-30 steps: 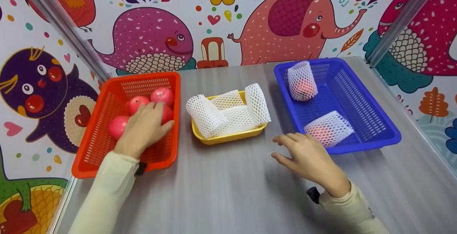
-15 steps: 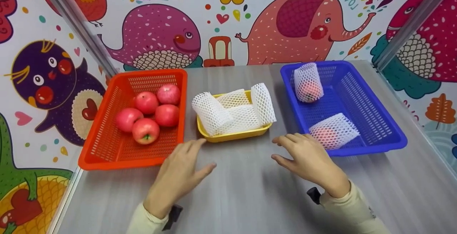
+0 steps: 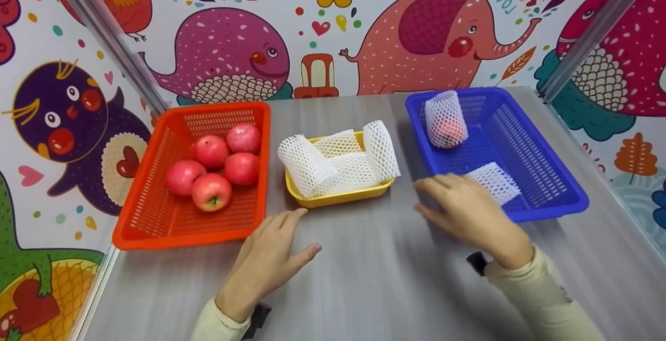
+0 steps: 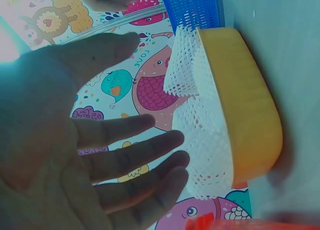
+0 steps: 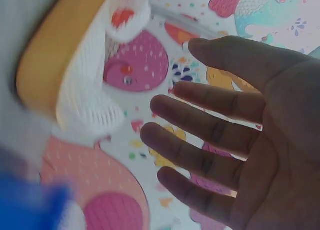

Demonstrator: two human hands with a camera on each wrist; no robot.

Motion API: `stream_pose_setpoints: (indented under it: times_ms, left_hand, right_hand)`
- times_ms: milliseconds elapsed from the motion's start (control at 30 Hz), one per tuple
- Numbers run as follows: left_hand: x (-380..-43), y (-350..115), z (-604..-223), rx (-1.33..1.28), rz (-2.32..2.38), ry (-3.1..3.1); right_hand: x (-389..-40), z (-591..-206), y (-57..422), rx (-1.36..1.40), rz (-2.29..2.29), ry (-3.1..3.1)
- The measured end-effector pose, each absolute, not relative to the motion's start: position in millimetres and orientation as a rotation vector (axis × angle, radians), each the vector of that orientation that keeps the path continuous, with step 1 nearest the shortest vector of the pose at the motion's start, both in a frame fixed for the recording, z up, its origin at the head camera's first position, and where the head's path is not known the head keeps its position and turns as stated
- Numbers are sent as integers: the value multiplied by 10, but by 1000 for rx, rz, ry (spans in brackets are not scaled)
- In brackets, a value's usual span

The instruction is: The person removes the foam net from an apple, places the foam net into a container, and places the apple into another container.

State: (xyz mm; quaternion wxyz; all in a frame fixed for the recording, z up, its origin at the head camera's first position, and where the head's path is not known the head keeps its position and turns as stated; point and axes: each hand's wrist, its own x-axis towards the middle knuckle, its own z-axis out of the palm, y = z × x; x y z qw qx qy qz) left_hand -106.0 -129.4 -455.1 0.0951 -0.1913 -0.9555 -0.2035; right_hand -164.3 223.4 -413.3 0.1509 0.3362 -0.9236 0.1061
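Your left hand point(image 3: 268, 263) is wide: the fingers reach forward and the thumb stands well away from them. Your right hand point(image 3: 471, 216) is also wide, as the right wrist view shows with its spread fingers and thumb.

Just ahead of your left fingertips is the yellow tray point(image 3: 341, 198), which carries white foam net sleeves point(image 3: 308, 166), some of them rising above its rim. To the left and forward of the same hand stands the orange-red basket point(image 3: 177, 242). In it five red apples point(image 3: 212, 192) lie close together (the nearest one turns its stem side toward you).

Your right hand is over the near left part of the blue basket point(image 3: 551, 148); whether it touches the basket, I cannot tell. Just beyond this hand lies a netted sleeve point(image 3: 497, 182), partly hidden behind it. Farther ahead, at the far left corner of the basket, a wrapped apple point(image 3: 447, 130) leans in its white net.

Under both hands is the grey table point(image 3: 354, 278), and well beyond them stands the wall point(image 3: 426, 39) with printed animals.
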Motion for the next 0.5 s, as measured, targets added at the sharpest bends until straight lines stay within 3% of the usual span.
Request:
stream_pose_setpoints:
  times_ms: [233,500]
  left_hand:
    - [-1042,-1288,-4586,-556,-601,-2861]
    - [-1036,-1306,-4623,-545,-625,-2904]
  right_hand:
    - [-1987,-3973,2652,923,155,-2910]
    - [-2219,-4208,2934,880,-33,-3350]
